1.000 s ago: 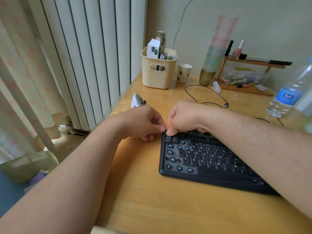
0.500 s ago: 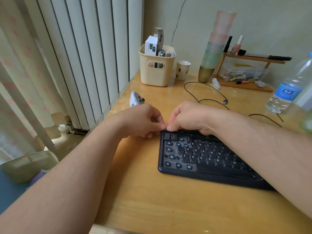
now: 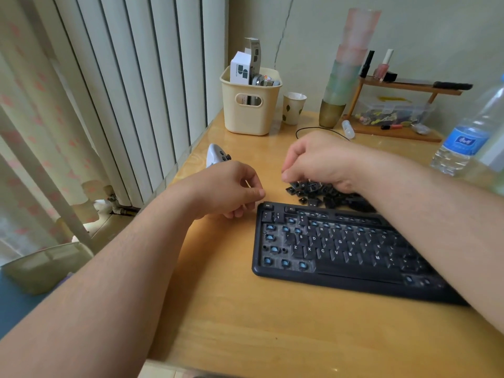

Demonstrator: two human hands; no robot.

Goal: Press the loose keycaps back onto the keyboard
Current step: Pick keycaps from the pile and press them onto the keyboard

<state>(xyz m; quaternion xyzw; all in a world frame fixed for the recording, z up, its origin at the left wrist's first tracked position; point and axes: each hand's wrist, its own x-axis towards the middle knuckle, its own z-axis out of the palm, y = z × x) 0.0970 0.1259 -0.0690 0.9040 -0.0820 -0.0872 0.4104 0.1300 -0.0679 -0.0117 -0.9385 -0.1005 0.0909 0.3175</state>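
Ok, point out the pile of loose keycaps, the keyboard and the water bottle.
pile of loose keycaps (image 3: 324, 196), head view, middle of the heap behind the keyboard.
keyboard (image 3: 341, 245), head view, on the letter keys.
water bottle (image 3: 465, 143), head view, on its blue label.

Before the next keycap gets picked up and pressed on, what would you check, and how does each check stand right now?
1. Loose keycaps within reach, piled behind the keyboard: ok.
2. Right hand over the pile, fingertips down among the caps: ok.
3. A cap actually pinched in that hand: cannot tell, fingertips hide it.
4. Empty blue switches exposed at the keyboard's left end to take a cap: ok.
5. Left hand off the keyboard, curled beside its corner: ok.
6. Cap legend matches its slot: cannot tell.
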